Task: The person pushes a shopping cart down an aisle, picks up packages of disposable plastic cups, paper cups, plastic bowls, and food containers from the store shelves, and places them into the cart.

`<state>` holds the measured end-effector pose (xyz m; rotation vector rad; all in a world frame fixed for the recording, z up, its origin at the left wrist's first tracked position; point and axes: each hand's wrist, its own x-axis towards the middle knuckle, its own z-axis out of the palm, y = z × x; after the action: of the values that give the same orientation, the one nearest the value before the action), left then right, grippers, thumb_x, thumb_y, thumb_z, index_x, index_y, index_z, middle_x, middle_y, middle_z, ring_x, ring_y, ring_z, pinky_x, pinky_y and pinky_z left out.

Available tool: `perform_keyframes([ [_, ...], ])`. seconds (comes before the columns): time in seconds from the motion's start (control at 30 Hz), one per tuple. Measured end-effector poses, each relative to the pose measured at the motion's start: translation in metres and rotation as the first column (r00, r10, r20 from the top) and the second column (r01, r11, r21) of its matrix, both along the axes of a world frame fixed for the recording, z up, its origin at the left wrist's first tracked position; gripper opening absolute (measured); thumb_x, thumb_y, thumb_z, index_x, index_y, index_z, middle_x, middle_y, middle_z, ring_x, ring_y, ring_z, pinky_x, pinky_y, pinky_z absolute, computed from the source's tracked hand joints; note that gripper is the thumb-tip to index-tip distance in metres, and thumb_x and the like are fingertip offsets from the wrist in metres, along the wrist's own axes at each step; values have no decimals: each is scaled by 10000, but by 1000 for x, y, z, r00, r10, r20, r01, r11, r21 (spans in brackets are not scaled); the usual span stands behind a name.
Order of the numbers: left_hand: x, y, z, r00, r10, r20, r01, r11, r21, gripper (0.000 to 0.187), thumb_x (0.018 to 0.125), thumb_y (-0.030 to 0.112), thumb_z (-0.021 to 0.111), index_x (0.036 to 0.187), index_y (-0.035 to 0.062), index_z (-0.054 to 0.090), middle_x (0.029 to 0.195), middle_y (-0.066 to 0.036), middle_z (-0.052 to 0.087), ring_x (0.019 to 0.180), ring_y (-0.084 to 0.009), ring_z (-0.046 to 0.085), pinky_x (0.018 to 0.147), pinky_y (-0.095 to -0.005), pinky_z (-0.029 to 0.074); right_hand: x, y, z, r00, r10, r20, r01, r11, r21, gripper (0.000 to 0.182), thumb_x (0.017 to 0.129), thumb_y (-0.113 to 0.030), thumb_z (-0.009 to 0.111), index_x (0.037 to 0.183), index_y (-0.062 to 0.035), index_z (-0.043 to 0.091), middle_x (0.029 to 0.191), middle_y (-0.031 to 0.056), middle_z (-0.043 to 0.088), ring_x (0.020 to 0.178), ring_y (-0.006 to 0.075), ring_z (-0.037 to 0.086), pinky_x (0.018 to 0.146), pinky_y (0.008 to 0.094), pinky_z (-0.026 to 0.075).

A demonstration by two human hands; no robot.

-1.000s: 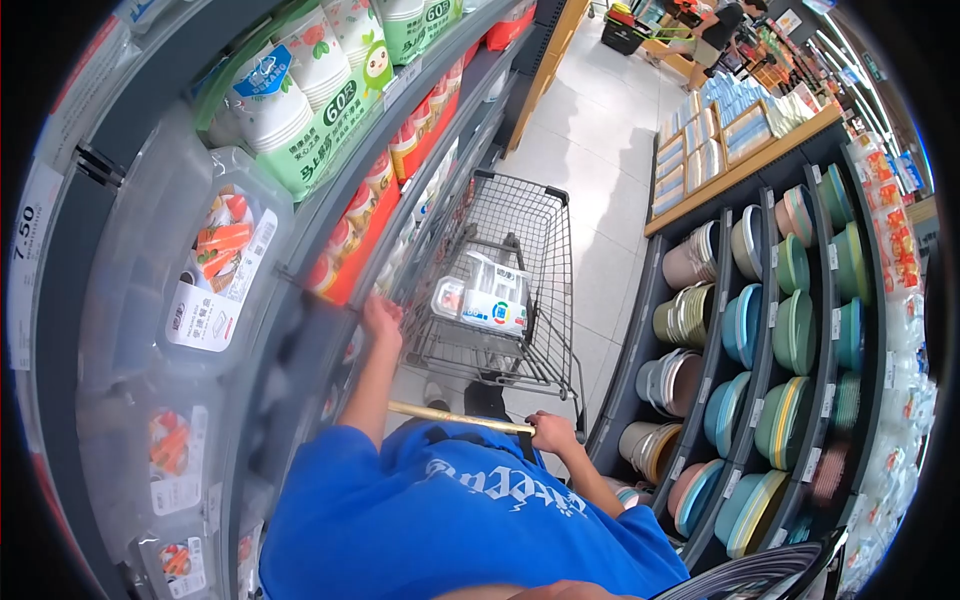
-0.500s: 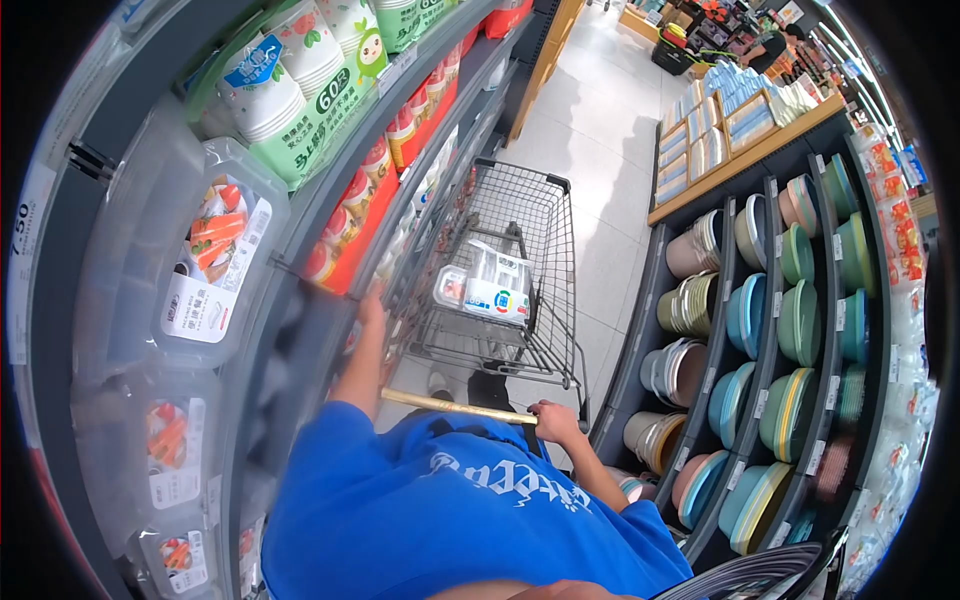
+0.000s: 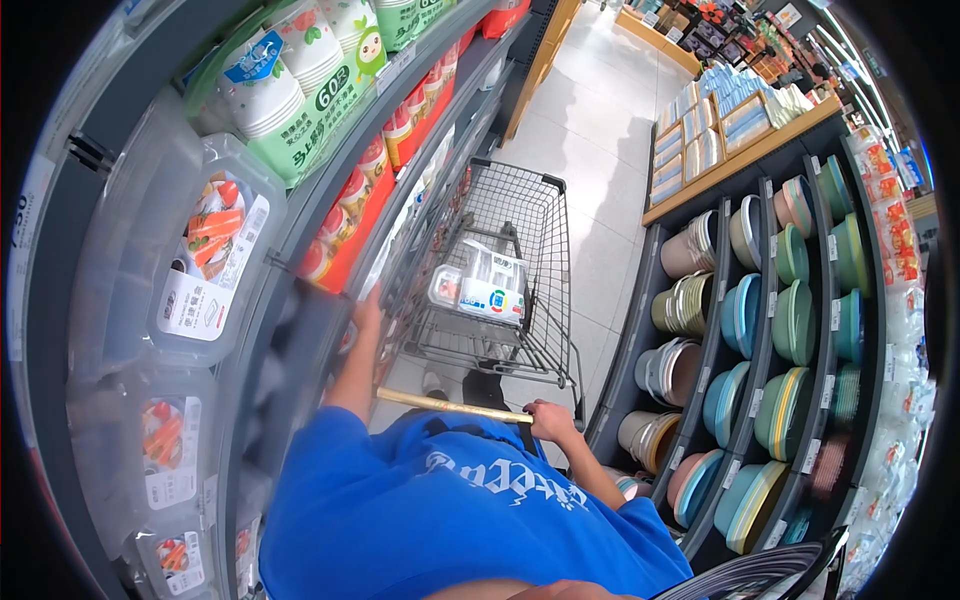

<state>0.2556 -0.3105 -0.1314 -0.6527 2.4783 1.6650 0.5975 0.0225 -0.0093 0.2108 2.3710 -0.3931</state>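
My right hand [image 3: 548, 420] is wrapped round the right end of the gold-coloured handle bar [image 3: 455, 405] of a shopping cart [image 3: 520, 220]. Off to the left, my left hand [image 3: 369, 312] reaches into a low shelf, below a row of red-packed paper cups [image 3: 340, 225]. Its fingers are blurred against the shelf edge, close to a whitish packet [image 3: 388, 255], and I cannot tell whether they grip it. Inside the cart lie a white pack of clear containers [image 3: 492, 285] and a small clear food box [image 3: 446, 286].
Lidded plastic food boxes [image 3: 215, 245] and green packs of paper cups [image 3: 310, 105] fill the left shelves. On the right, a rack holds stacked bins [image 3: 668, 370] and basins [image 3: 795, 322]. A wooden-edged display of folded goods [image 3: 715, 130] stands beyond, along the tiled aisle [image 3: 595, 130].
The view has shifted slightly. My left hand stays at the low shelf, with the whitish packet showing more plainly above it. My right hand keeps its hold on the handle bar.
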Motion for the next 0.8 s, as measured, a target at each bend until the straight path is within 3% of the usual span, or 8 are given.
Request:
perform_keyframes([
  [0.1, 1, -5, -10, 994, -88, 60, 96, 983, -158, 661, 863, 435, 708, 1229, -106, 607, 1247, -315, 614, 1229, -415, 563, 1018, -442, 425, -1, -1, 1, 1000, -6, 4, 6, 1000, 5, 408, 841, -432, 625, 1134, -163, 718, 1126, 96, 694, 1021, 333, 673, 840, 465, 545],
  [0.27, 16, 7, -4, 909, -196, -368, 135, 973, -185, 455, 948, 331, 610, 1197, -47, 640, 1139, -256, 676, 1122, -422, 620, 948, -443, 472, -2, -2, 0, 1000, -6, 21, 6, 1000, 4, 394, 836, -415, 627, 1132, -173, 722, 1121, 94, 695, 1023, 332, 673, 836, 462, 545],
  [0.47, 28, 34, 87, 880, -403, -251, 339, 903, -265, 330, 1006, 241, 501, 1153, 7, 682, 1136, -219, 683, 1063, -406, 633, 908, -445, 489, 0, -1, -5, 1000, -15, 21, 15, 1000, 4, 364, 844, -366, 600, 1134, -182, 722, 1125, 88, 696, 1036, 328, 669, 845, 458, 545],
  [0.5, 24, 42, 79, 845, -369, -388, 263, 917, -298, 334, 1008, 255, 495, 1104, 11, 702, 1097, -208, 694, 1013, -415, 639, 877, -454, 493, 0, -2, -6, 999, -21, 26, 21, 1000, 1, 362, 846, -358, 595, 1135, -181, 722, 1127, 88, 696, 1038, 328, 668, 845, 457, 545],
  [0.6, 32, 68, 141, 798, -404, -448, 298, 910, -289, 336, 1006, 253, 495, 1102, 6, 701, 1062, -204, 700, 983, -406, 654, 847, -460, 500, 2, 1, -5, 999, -23, 25, 23, 1000, 9, 355, 846, -363, 594, 1121, -182, 727, 1128, 79, 697, 1045, 328, 665, 842, 457, 545],
  [0.73, 39, 75, 215, 807, -281, -519, 341, 940, 22, 280, 988, 200, 543, 1010, -33, 697, 903, -176, 711, 794, -336, 672, 737, -396, 505, 1, 4, -3, 997, -9, 72, 15, 996, -86, 449, 832, -342, 654, 1227, -130, 672, 1161, 148, 682, 1055, 331, 663, 892, 438, 535],
  [0.77, 40, 75, 216, 918, -126, -377, 248, 922, 297, 311, 999, 195, 554, 897, -62, 698, 830, -131, 711, 746, -236, 659, 682, -359, 492, -2, 11, -5, 996, 7, 86, 8, 986, -169, 489, 838, -343, 670, 1262, -101, 645, 1174, 165, 677, 1068, 327, 663, 912, 425, 530],
  [0.8, 47, 65, 258, 988, -78, -133, 134, 859, 494, 314, 1009, 209, 560, 944, -69, 691, 883, -111, 716, 803, -181, 676, 688, -345, 516, -3, 16, -6, 995, 25, 99, 1, 968, -252, 532, 844, -343, 685, 1297, -71, 619, 1186, 182, 672, 1080, 322, 663, 931, 412, 526],
])
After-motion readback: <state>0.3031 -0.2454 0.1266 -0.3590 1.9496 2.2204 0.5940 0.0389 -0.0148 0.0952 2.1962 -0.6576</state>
